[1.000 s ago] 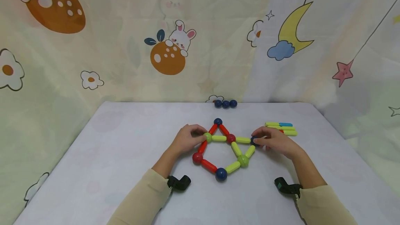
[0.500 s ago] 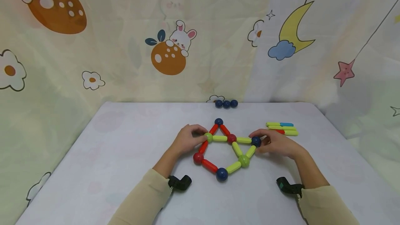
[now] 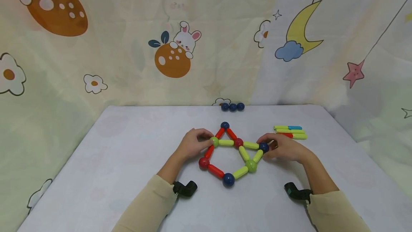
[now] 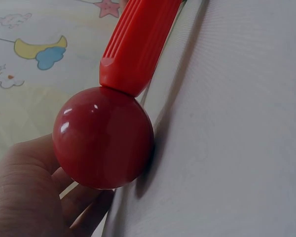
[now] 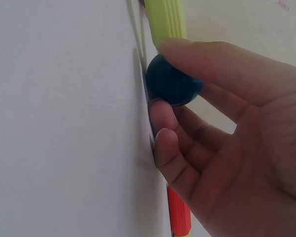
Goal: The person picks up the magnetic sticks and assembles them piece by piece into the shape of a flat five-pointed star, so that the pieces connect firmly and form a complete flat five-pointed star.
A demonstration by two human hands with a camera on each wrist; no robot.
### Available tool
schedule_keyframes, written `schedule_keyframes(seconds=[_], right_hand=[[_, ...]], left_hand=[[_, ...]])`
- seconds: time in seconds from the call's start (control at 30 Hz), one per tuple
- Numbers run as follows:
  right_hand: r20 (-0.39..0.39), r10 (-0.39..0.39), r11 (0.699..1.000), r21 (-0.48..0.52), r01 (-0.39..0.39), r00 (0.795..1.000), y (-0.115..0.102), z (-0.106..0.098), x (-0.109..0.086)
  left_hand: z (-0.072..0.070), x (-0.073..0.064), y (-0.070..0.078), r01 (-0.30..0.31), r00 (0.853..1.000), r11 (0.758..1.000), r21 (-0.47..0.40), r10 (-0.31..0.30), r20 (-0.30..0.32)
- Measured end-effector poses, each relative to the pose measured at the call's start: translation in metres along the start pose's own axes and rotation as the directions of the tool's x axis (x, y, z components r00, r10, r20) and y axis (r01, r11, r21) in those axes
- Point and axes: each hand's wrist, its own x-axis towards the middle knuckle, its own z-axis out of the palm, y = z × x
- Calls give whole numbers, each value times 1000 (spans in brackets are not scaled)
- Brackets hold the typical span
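On the white table lies a flat frame of ribbed magnetic rods and balls. My left hand (image 3: 195, 143) pinches its light green ball (image 3: 214, 141) at the upper left. With thumb and fingers my right hand (image 3: 284, 147) grips the dark blue ball (image 3: 264, 148) at the right corner, where two light green rods (image 3: 251, 145) meet it. Large in the left wrist view is a red ball (image 4: 103, 138) joined to a red rod (image 4: 138, 44); the left fingertips are hidden there. In the right wrist view the thumb lies over the blue ball (image 5: 170, 81).
Three dark blue balls (image 3: 233, 107) sit in a row at the table's far edge. Several loose rods (image 3: 291, 131), green, blue and red, lie just beyond my right hand. A patterned cloth (image 3: 128, 46) hangs behind the table (image 3: 96, 189).
My right fingers have shifted around the right-hand blue ball, leaving more of it showing. That ball has moved slightly right and toward me. The left hand keeps its hold on the green ball.
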Motion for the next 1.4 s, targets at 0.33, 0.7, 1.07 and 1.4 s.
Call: schedule_keyframes(seconds=[0.33,0.7,1.07,1.4], right_hand=[[-28,45,996,83,-43,999,4,-1,-3],[-122,101,986,144,-83,987,2,1,1],[-236,182,966,226,-128,954,-2,11,4],[-165,148,958,268,-100,975,-2,11,8]], left_hand=[[-1,-2,2,10,1000,1000,1,-10,9],[0,-2,2,6,1000,1000,-1,-6,1],[1,-1,4,-7,1000,1000,-13,7,13],[1,-3,1,49,996,997,-61,-53,-71]])
